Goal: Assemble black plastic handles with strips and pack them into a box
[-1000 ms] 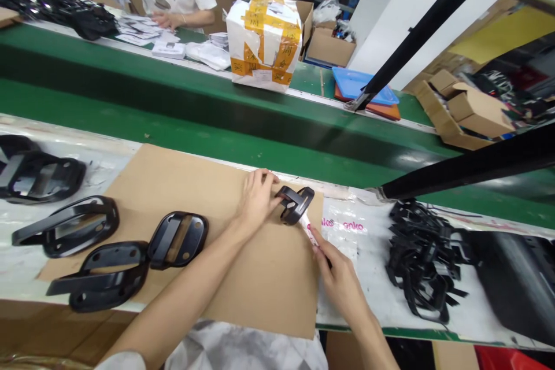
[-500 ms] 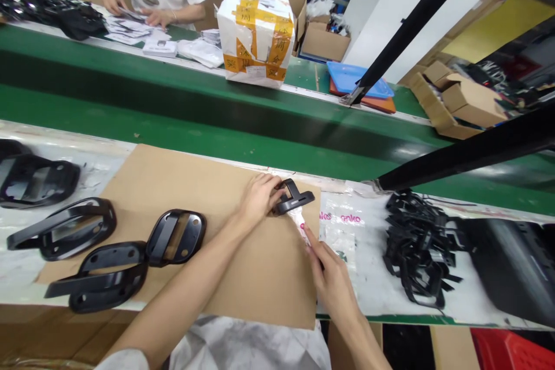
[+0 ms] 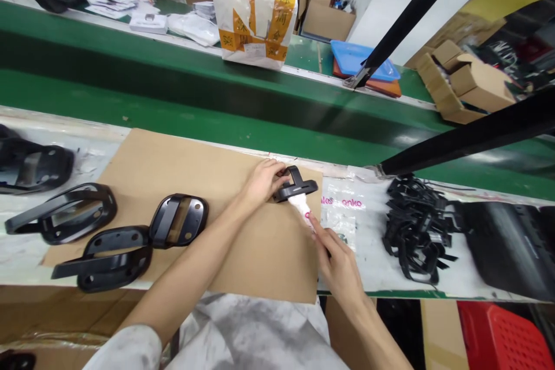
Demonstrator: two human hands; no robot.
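My left hand (image 3: 265, 180) is closed on the left end of a black plastic part with a raised loop (image 3: 295, 184), tilted over the brown cardboard sheet (image 3: 243, 243). In my right hand (image 3: 333, 248) is a white flat strip with pink marks (image 3: 300, 206). Its upper, wider end meets the underside of the black part; whether it is a tool or folded plastic I cannot tell. Left of my left forearm, a similar black looped part (image 3: 178, 221) lies on the cardboard. Beside it are two more looped parts, one nearer (image 3: 115, 260) and one farther left (image 3: 82, 214).
Thin black pieces (image 3: 418, 231) are heaped at right, beside a dark panel (image 3: 507, 243). Clear plastic bags (image 3: 342, 202) lie by the cardboard. A black post (image 3: 420, 144) slants in from the right. Across the green belt (image 3: 173, 115), a person handles papers near a taped white box (image 3: 255, 11).
The view has tipped down, so most things sit higher in it. The strip's white wide end shows more clearly against the black part. Both hands keep their holds.
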